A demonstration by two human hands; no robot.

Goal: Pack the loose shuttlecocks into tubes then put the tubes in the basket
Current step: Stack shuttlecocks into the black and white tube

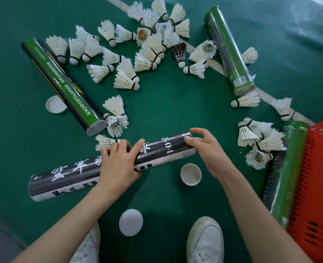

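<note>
Spanning left to right, the black tube [71,173] angles its right end away; the left hand [119,164] grips its middle and the right hand [208,150] pinches that end.

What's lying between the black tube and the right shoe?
In the head view, one white tube cap, hollow side up, sits near the black tube and well clear of the right shoe.

Four tubes [67,175], three caps [191,174], one basket [318,186], roughly three dozen shuttlecocks [126,73].

My white sneakers [204,242] at near edge, L one half cut off; green court floor [166,103] w/ white line [117,2] crossing far side.
</note>
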